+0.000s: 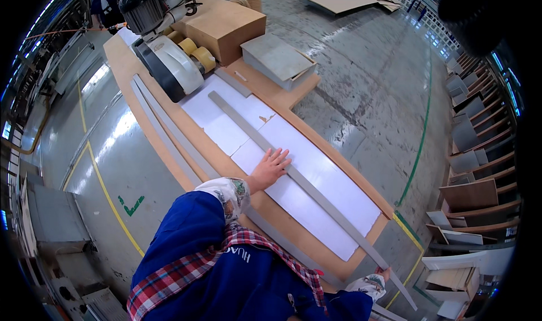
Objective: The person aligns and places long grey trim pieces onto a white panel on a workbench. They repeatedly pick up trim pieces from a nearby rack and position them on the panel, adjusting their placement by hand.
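Observation:
A long narrow grey strip of board [327, 201] lies slantwise over the white surface [307, 149] of a wooden worktable. My left hand [269, 170] rests on the strip about midway along, its fingers spread out. At the near right end, past the table's edge, my right hand [385, 273] is closed around the strip, and most of its fingers are hidden. The strip's far end points toward a black and white machine head [169, 67] with yellow rollers [197, 56] and a dark motor [142, 8].
Two more grey strips [169, 126] lie along the table's left side. Behind the rollers stand a brown block [226, 25] and a grey sloped box [279, 58]. Racks of boards [474, 194] line the right. Another person [106, 6] stands at the far left.

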### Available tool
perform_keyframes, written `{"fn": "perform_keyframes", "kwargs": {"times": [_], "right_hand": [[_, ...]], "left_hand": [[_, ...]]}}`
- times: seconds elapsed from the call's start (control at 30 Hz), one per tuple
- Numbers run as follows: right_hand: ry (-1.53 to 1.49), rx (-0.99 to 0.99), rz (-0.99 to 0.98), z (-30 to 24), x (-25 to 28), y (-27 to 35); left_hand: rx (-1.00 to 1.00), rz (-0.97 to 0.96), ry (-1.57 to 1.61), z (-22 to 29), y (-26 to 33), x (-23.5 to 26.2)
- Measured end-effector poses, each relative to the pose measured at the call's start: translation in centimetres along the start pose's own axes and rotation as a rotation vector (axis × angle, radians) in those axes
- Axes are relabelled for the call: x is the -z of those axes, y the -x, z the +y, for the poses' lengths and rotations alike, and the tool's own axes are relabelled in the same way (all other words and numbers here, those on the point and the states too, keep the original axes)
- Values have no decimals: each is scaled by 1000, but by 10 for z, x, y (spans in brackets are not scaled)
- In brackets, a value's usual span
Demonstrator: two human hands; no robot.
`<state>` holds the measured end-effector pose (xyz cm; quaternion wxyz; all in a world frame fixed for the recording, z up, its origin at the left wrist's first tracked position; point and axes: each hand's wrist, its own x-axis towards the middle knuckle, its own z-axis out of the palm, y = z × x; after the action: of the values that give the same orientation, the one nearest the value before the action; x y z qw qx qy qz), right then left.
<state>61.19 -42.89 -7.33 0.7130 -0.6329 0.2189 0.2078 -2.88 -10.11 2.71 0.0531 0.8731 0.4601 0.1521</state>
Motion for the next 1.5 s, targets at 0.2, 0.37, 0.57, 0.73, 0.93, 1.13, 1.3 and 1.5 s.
{"fn": "perform_keyframes", "kwargs": {"times": [0.2, 0.37, 0.57, 0.73, 0.93, 1.13, 1.3, 1.5], "right_hand": [[-48, -51, -47, -6, 0, -17], [30, 118, -83, -3, -2, -41], [648, 520, -421, -15, 8, -62], [276, 308, -368, -17, -37, -28], [14, 282, -476, -11, -87, 23], [17, 337, -526, -8, -113, 38], [8, 344, -495, 12, -152, 101], [-59, 291, -634, 43, -165, 137]], "left_hand": [[148, -351, 130, 24, -31, 57], [15, -68, 153, 13, -35, 6], [-4, 33, 181, 13, -51, -22], [51, 18, 247, 1, -68, -23], [100, 15, 284, -31, -90, -15], [204, 92, 294, -33, -101, -2], [140, 185, 216, -44, -107, -34], [182, 109, 294, -36, -103, -16]]}}
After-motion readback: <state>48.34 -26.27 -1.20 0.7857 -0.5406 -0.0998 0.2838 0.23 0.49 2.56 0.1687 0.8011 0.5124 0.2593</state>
